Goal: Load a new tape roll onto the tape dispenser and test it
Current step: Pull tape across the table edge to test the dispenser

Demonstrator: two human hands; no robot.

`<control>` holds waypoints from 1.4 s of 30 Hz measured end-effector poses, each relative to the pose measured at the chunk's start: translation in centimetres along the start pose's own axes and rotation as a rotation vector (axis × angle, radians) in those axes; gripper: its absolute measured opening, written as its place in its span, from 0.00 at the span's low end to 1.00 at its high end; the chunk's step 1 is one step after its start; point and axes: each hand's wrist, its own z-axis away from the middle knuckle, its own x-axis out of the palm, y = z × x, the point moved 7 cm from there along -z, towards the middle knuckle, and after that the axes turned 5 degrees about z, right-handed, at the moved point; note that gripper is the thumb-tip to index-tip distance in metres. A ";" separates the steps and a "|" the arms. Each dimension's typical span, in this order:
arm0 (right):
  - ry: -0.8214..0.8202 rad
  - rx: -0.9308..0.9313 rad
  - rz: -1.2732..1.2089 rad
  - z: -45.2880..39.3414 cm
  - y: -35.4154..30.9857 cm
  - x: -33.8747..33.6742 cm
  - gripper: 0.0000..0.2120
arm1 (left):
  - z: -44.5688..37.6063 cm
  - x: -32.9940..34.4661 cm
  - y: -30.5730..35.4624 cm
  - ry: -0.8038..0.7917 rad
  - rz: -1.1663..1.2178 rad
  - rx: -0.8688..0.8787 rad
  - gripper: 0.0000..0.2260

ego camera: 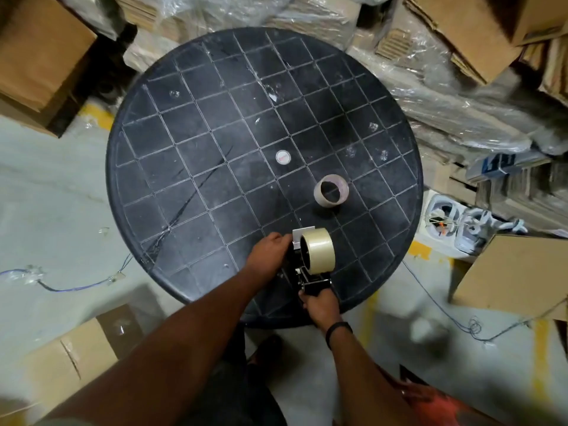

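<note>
Single head-worn wide-angle view, looking steeply down from above onto a round black table (172,142) filling the centre, both forearms entering from 6 o'clock, surrounding floor and boxes bowed at the edges.

Over the near edge of the round black surface (215,124), the right hand (321,304) grips the tape dispenser (302,272) by its handle. The left hand (267,250) touches the dispenser's far side, beside the mounted tape roll (318,250). Beyond the dispenser lies an empty core (331,194).
</note>
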 end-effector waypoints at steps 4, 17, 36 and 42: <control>-0.029 0.030 0.081 0.0 -0.2 0.1 0.15 | 4.0 3.2 0.3 -0.088 -0.100 0.032 0.35; 0.019 0.081 0.130 -1.4 0.4 0.3 0.17 | 4.9 6.1 1.2 -0.333 -0.283 -0.209 0.66; -0.010 0.020 0.177 0.5 -1.5 -0.3 0.27 | 4.8 7.2 2.5 -0.326 -0.319 -0.324 0.66; -0.016 0.038 0.190 -0.5 0.0 -0.4 0.23 | 4.9 7.4 2.6 -0.298 -0.296 -0.331 0.65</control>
